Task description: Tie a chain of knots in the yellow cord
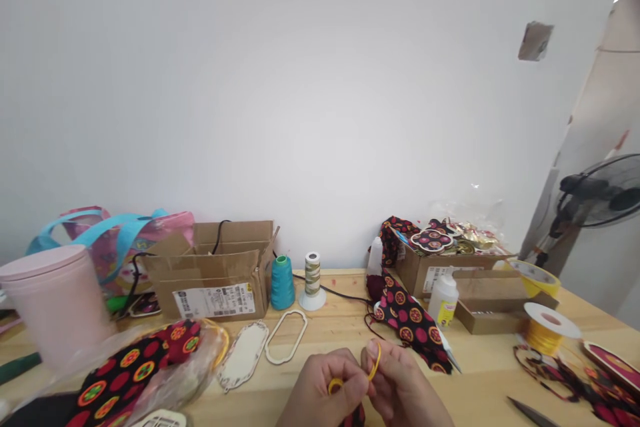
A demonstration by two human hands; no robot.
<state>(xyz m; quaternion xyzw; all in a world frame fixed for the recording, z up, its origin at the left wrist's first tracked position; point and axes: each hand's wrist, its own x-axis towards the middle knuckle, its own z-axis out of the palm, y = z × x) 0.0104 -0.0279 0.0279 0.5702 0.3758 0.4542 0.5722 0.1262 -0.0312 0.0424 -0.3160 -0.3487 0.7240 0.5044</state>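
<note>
At the bottom centre, my left hand and my right hand are close together above the table's near edge. A yellow cord rises in a small loop from the fingertips of my right hand, which are pinched on it. My left hand's thumb and fingers are closed round another part of the yellow cord. Below them shows a bit of dark patterned fabric, mostly hidden by the hands. An oval wooden frame and a white scalloped plate lie to the left of my left hand.
Along the back stand a cardboard box, a teal thread cone, a patterned spool and a glue bottle. Patterned fabric, a yellow cord spool and a pointed tool lie right. A pink bin stands left.
</note>
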